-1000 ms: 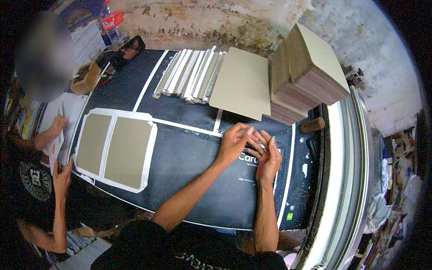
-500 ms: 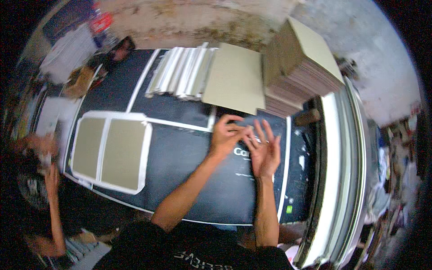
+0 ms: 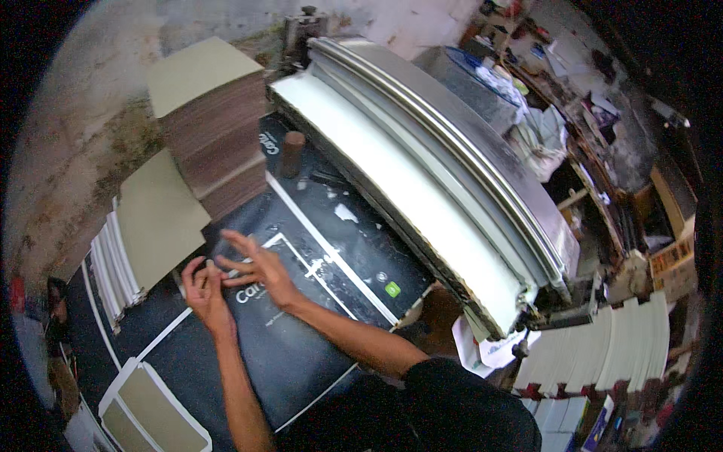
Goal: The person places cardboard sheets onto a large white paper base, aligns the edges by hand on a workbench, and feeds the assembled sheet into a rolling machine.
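Above the black tabletop point(image 3: 324, 369) my two hands are close together, fingertips meeting or nearly so. My left hand point(image 3: 208, 297) has its fingers curled in, thumb and fingers drawn together near the other hand's fingers. Whatever it may pinch is too small to make out. On my right hand point(image 3: 263, 273) the fingers are stretched and spread, with nothing visible held in them. Just beyond the hands lies a flat beige board point(image 3: 162, 215). A cover of two beige panels edged in white point(image 3: 162, 407) rests at the lower left.
A tall stack of boards point(image 3: 215, 143) stands behind the hands. Bundled white strips point(image 3: 117, 260) lie at the left. A brown cylinder point(image 3: 292, 154) stands by a long machine with metal rollers and a white bed point(image 3: 392, 203) on the right. Stacked paper blocks point(image 3: 595, 346) sit lower right.
The view has swung right, bringing the roller machine and paper blocks further in. The other person at the left is out of view. My hands stay close together above the tabletop.
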The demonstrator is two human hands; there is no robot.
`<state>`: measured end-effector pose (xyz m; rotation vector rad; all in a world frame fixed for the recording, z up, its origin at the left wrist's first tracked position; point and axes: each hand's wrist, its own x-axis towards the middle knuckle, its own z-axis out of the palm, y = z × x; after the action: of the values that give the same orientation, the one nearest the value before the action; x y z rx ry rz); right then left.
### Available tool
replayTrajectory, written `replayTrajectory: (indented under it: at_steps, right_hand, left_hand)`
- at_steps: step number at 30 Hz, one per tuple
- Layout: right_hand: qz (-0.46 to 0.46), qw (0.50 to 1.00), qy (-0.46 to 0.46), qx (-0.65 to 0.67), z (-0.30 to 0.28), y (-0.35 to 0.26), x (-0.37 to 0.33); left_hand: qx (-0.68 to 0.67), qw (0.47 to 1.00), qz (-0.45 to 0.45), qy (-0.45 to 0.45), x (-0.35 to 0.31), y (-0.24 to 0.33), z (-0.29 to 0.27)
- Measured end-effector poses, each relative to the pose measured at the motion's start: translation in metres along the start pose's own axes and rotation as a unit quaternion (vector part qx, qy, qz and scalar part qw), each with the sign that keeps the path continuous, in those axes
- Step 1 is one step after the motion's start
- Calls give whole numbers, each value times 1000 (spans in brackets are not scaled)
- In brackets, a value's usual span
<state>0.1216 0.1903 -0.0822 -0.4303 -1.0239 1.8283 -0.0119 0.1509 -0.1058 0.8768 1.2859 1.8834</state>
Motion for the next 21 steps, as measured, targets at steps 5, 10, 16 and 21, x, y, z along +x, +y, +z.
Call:
replayTrajectory:
  at_steps: [5, 10, 16, 21]
  right_hand:
    - [-23, 969, 178, -167, 3, 6, 18]
    - [-168, 841, 215, -467, -14, 13, 13]
    - [-207, 897, 104, -376, 45, -61, -8]
    - [-545, 628, -165, -530, 153, -209, -26]
  left_hand:
    - [15, 1000, -2, 0, 10, -6, -20]
    - [85, 994, -39, 56, 4, 5, 0]
    - [61, 996, 66, -10, -2, 5, 8]
    - [17, 996, 63, -65, -8, 1, 4]
